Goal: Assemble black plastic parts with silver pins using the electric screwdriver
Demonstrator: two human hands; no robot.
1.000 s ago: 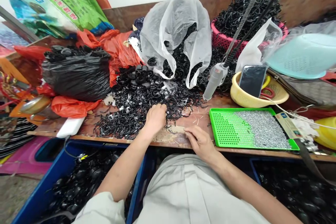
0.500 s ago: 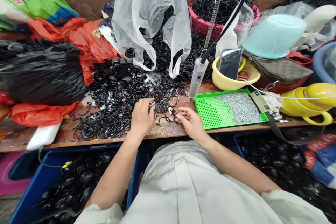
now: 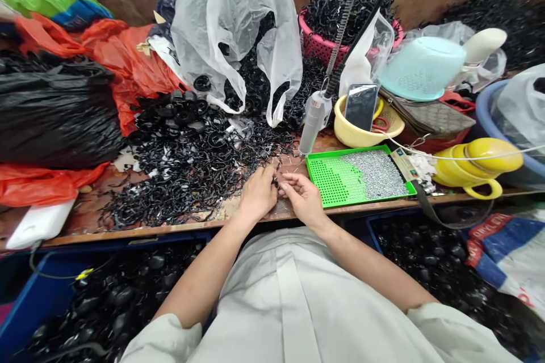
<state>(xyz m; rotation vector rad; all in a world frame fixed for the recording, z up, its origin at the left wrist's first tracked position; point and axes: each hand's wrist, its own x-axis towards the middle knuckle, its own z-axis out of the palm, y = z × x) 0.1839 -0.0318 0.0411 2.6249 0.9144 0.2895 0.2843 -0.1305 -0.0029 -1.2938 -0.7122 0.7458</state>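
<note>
My left hand (image 3: pixel 259 194) and my right hand (image 3: pixel 301 198) meet at the front of the wooden bench, fingertips nearly touching. Both have their fingers curled in. A small dark piece shows between them, mostly hidden by the fingers, so its kind is unclear. To the left of my left hand spreads a heap of small black plastic parts (image 3: pixel 170 193). A grey electric screwdriver (image 3: pixel 311 125) hangs upright just beyond my right hand. Right of that hand lies a green perforated tray (image 3: pixel 336 181) with many tiny silvery screws (image 3: pixel 378 173) in it.
A clear plastic bag (image 3: pixel 204 17) and a pink basket (image 3: pixel 317 39) of black parts stand at the back. A cream bowl (image 3: pixel 349 133) holding a phone (image 3: pixel 361 106), a yellow cup (image 3: pixel 455 167) and a blue basket (image 3: pixel 421 68) are at right. Below the bench edge are bins of black parts (image 3: pixel 140 289).
My left hand has moved right, away from the black heap, and come together with my right hand. The camera view has shifted slightly to the right.
</note>
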